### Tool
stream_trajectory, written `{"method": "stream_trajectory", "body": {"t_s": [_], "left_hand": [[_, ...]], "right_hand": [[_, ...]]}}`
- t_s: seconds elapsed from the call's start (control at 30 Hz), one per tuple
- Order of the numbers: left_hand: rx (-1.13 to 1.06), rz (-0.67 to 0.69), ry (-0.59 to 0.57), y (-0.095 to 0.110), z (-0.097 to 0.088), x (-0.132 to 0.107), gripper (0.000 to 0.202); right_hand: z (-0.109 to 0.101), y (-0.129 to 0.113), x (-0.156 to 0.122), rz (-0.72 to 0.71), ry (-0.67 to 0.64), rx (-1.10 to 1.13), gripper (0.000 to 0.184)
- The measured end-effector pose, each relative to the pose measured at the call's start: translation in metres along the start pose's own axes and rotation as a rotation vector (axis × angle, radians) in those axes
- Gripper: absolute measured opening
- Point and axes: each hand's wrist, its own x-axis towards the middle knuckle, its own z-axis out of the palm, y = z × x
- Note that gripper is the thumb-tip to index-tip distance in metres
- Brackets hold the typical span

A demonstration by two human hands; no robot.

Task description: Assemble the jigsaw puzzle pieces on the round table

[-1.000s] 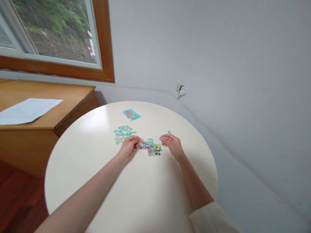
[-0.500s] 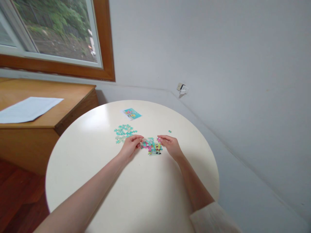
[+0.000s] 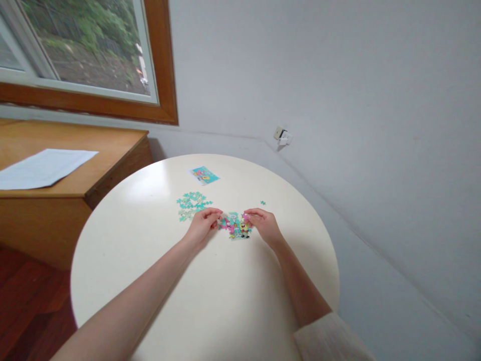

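A partly joined jigsaw puzzle point(image 3: 236, 226) with yellow, pink and teal cartoon figures lies on the white round table point(image 3: 210, 301). At its upper right edge my right hand point(image 3: 263, 224) pinches a pink puzzle piece point(image 3: 245, 216) between thumb and fingertips. My left hand point(image 3: 205, 224) is closed at the puzzle's left edge, its fingertips pressed together; what they hold is too small to make out. Behind the left hand lie loose teal and pale green puzzle pieces point(image 3: 192, 201), partly covered by it.
A small picture card point(image 3: 204, 175) with the same figures lies farther back. One stray teal piece point(image 3: 263, 203) sits beyond my right hand. To the left, a wooden bench point(image 3: 116, 165) carries a white paper sheet point(image 3: 48, 168). The wall point(image 3: 338, 125) borders the table's right side.
Both hands stay almost in place at the puzzle's edges, with only tiny finger shifts. The view has tilted very slightly.
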Motion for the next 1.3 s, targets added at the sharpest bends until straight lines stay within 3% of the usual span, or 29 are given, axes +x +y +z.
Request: {"method": "stream_trajectory", "body": {"t_s": [0.63, 0.9, 1.07, 1.3], "left_hand": [[0.043, 0.011, 0.0, 0.001, 0.0, -0.001, 0.018], [0.26, 0.115, -0.028, -0.003, 0.001, -0.001, 0.019], [0.399, 0.188, -0.092, -0.005, 0.005, -0.003, 0.017], [0.459, 0.187, -0.107, -0.006, 0.007, -0.003, 0.011]], "right_hand": [[0.003, 0.001, -0.001, 0.04, -0.02, 0.077, 0.03], [0.009, -0.003, -0.004, 0.083, -0.071, 0.096, 0.03], [0.016, -0.008, -0.008, 0.084, -0.173, 0.076, 0.029], [0.024, -0.009, -0.011, 0.106, -0.233, 0.114, 0.03]]}}
